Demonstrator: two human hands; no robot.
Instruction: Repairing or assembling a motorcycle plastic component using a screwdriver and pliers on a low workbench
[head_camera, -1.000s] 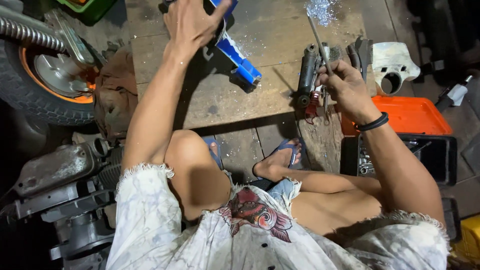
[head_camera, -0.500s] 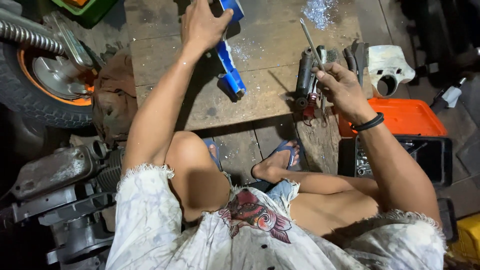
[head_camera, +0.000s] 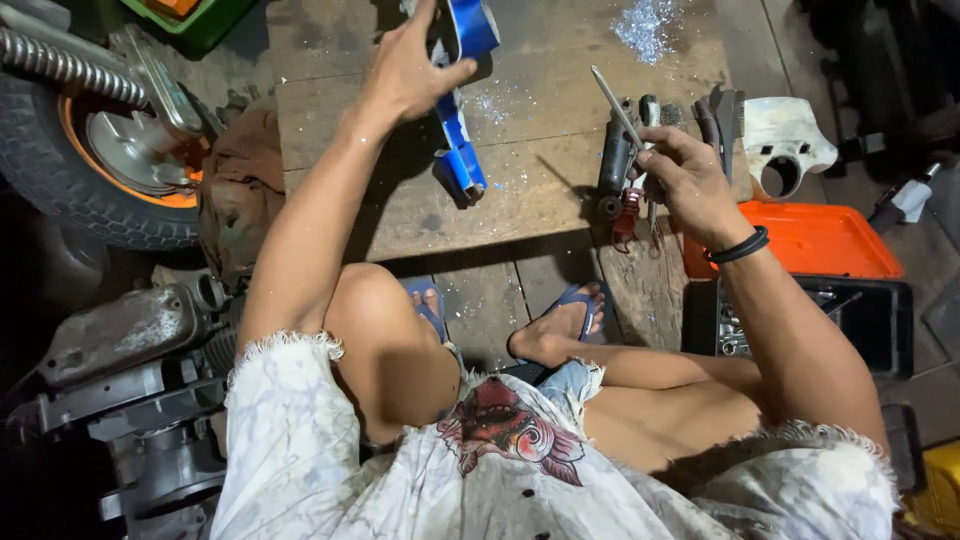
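My left hand (head_camera: 408, 70) grips a long blue painted panel (head_camera: 458, 130) near its top, holding it tilted with its lower end resting on the wooden board (head_camera: 520, 200). My right hand (head_camera: 685, 180) holds a thin metal rod-like tool (head_camera: 615, 105) that points up and to the left. Just left of that hand lies a dark cylindrical metal part (head_camera: 615, 165) with a small red piece (head_camera: 628, 210) below it. Blue and silvery shavings (head_camera: 645, 25) are scattered on the board.
A wheel with an orange rim (head_camera: 95, 150) and a spring stands at the left, a grey engine block (head_camera: 130, 370) below it. An orange lid (head_camera: 810, 240) and a black tool case (head_camera: 860, 315) sit at the right, a white plastic cover (head_camera: 785, 140) behind them.
My left hand has lifted the blue panel's upper end further up and away. My right hand has kept hold of the thin tool near the dark metal part.
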